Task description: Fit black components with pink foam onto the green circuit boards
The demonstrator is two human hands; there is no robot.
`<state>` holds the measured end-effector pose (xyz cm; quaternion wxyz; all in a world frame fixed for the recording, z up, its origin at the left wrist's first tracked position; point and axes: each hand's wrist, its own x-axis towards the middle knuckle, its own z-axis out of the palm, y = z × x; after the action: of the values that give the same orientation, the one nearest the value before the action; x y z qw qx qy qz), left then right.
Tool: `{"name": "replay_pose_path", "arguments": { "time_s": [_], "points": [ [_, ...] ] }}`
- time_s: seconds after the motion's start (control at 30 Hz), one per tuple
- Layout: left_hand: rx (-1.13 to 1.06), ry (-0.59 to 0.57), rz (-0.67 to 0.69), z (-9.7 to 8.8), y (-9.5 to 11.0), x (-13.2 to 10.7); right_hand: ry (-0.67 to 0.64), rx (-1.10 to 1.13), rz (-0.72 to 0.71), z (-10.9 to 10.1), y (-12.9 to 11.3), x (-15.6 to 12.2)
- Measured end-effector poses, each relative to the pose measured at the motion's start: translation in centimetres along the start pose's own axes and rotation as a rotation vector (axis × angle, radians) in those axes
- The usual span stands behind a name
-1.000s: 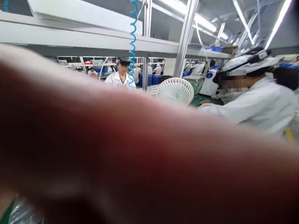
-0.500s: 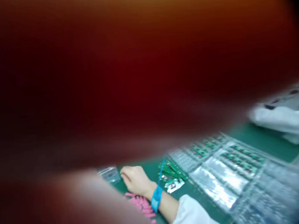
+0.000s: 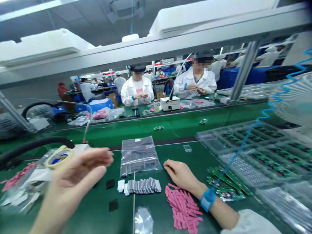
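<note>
My left hand (image 3: 77,179) is raised above the left side of the green work surface. Its fingers are slightly bent, the thumb stands apart from them, and nothing shows between. On the surface rests my right hand (image 3: 180,174), fingers curled in, with no object visible in it. A blue wrist strap (image 3: 207,199) with a coiled cord circles the right wrist. Just below that hand lies a heap of pink strips (image 3: 182,209). To its left is a row of grey-and-white small pads (image 3: 143,186), and behind these a clear bag of dark sheets (image 3: 139,156).
Clear trays with green circuit boards (image 3: 271,162) fill the right, beside loose boards (image 3: 227,188) and a fan (image 3: 302,106). A tape roll (image 3: 59,157) lies at left. Beyond runs a green belt (image 3: 114,129) carrying boards; two co-workers sit across. A crumpled clear bag (image 3: 144,226) lies in front.
The large dark-red blur that covered most of the view is gone. My left hand now shows clearly, lifted at the left. My right hand stays with fingers curled by the pink strips.
</note>
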<state>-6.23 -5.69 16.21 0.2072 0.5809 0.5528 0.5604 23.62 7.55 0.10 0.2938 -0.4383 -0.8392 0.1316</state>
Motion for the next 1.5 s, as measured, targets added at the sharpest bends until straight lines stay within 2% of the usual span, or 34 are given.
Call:
{"name": "replay_pose_path", "arguments": {
  "time_s": [0.07,0.17,0.23,0.33,0.5,0.6,0.7,0.8,0.9,0.97,1.1,1.27,1.33,1.4,1.5],
  "points": [
    [0.008,-0.154,-0.120,0.0,-3.2,-0.1,-0.002,0.014,-0.003,0.0,0.1,0.1],
    [0.265,-0.332,-0.219,-0.2,-8.6,-2.4,-0.007,0.033,0.002,-0.1,0.1,0.3],
    [0.394,-0.369,-0.254,-0.2,-11.2,-4.4,-0.011,0.047,0.009,-0.2,0.0,0.4],
    [0.483,-0.358,-0.267,0.0,-12.9,-6.2,-0.007,0.074,0.027,-0.3,0.0,0.4],
    [0.409,-0.390,-0.303,0.5,-12.5,-6.1,0.049,0.155,0.074,-0.4,0.0,0.4],
    [0.230,-0.372,-0.226,1.8,-11.3,-5.0,0.108,0.239,0.107,-0.5,-0.5,0.6],
    [0.042,-0.340,-0.119,4.7,-9.8,-3.1,0.144,0.340,0.115,-0.6,-2.1,0.9],
    [-0.136,-0.358,-0.076,8.6,-8.8,-1.1,0.141,0.426,0.083,-0.5,-4.3,0.9],
    [-0.220,-0.383,-0.054,12.1,-8.9,-0.2,0.136,0.481,0.041,-0.3,-6.1,0.5],
    [-0.249,-0.390,-0.043,13.4,-9.4,-0.3,0.144,0.496,0.032,-0.2,-6.7,0.2],
    [-0.229,-0.372,-0.009,13.6,-10.2,-1.3,0.146,0.503,0.037,0.2,-7.0,-0.3],
    [0.057,-0.291,0.277,13.2,-10.5,-2.0,0.167,0.471,0.014,0.7,-7.2,-0.8],
    [0.112,-0.261,0.343,13.3,-10.6,-2.1,0.174,0.452,-0.018,0.7,-7.3,-1.0],
    [0.103,-0.242,0.369,13.5,-10.8,-2.1,0.172,0.453,-0.050,0.6,-7.4,-1.0],
    [0.010,-0.243,0.324,13.8,-10.7,-2.1,0.162,0.495,-0.072,0.4,-7.5,-1.0]
  ]
}}
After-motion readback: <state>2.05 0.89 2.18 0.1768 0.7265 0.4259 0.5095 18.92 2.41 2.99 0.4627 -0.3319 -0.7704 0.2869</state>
